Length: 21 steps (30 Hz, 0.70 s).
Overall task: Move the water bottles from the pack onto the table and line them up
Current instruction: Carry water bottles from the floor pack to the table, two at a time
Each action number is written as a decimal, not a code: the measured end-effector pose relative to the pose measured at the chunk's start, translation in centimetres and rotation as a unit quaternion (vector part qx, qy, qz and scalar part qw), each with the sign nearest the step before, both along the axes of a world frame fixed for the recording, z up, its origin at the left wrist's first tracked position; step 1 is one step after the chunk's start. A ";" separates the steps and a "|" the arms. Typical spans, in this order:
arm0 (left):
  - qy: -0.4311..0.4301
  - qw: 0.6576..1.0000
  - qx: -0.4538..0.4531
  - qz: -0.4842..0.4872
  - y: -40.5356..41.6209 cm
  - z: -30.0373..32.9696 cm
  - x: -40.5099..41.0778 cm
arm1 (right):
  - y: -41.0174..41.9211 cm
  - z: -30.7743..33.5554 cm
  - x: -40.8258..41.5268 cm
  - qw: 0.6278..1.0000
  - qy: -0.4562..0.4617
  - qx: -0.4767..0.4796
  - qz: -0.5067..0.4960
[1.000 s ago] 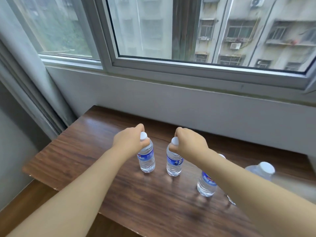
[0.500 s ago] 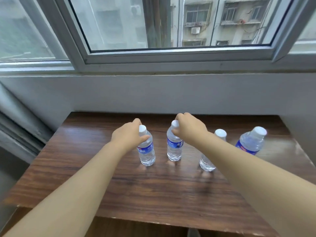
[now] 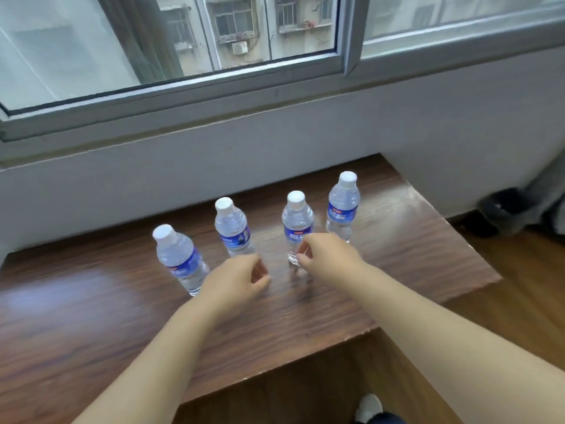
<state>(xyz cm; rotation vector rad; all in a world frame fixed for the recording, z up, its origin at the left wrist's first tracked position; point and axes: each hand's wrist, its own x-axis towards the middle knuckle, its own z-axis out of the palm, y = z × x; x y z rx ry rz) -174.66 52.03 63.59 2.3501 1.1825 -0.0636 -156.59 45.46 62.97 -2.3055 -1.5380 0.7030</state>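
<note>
While four water bottles [image 3: 234,229] stand upright in a row on the wooden surface [image 3: 91,301], running from about 9 o'clock toward 2 o'clock, both hands hover just in front of the middle two. The left hand [image 3: 235,278] and the right hand [image 3: 328,255] each have a loosely curled grip that holds nothing; the right fingertips [image 3: 301,254] sit close beside the third bottle [image 3: 297,228], though contact is unclear through blur. No pack is in view. Placing looks done for these four. Next, I judge, comes fetching more bottles, or nudging the spacing even.
</note>
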 end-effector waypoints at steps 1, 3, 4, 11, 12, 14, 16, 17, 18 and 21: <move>0.000 0.999 -0.030 -0.038 -0.6 -1.1 1.7 | -1.7 -0.9 1.4 1.000 0.012 -0.013 -0.023; 0.006 0.992 -0.082 -0.100 -1.6 -3.1 5.6 | -5.3 -2.7 4.7 0.996 0.052 -0.025 -0.072; 0.013 0.987 -0.097 -0.128 -2.2 -3.7 7.6 | -7.2 -3.4 6.4 0.993 0.074 -0.025 -0.091; 0.016 0.956 -0.173 -0.238 -8.8 -6.1 23.9 | -22.2 -7.0 18.4 0.940 0.215 0.001 -0.264; 0.013 0.952 -0.183 -0.246 -10.0 -6.4 26.4 | -24.3 -7.6 20.4 0.932 0.220 0.003 -0.288; 0.013 0.946 -0.199 -0.257 -12.2 -7.0 31.3 | -28.5 -8.5 24.4 0.913 0.234 0.013 -0.334; 0.002 0.942 -0.214 -0.258 -14.2 -7.5 36.4 | -32.5 -9.0 28.6 0.895 0.247 0.032 -0.369; -0.007 0.942 -0.215 -0.259 -15.2 -7.6 39.1 | -34.5 -9.0 30.6 0.885 0.253 0.041 -0.389; -0.015 0.941 -0.214 -0.262 -16.2 -7.7 41.7 | -36.4 -8.8 32.5 0.873 0.257 0.054 -0.411; -0.036 0.940 -0.226 -0.252 -18.9 -7.3 49.5 | -41.6 -8.7 38.4 0.835 0.261 0.091 -0.475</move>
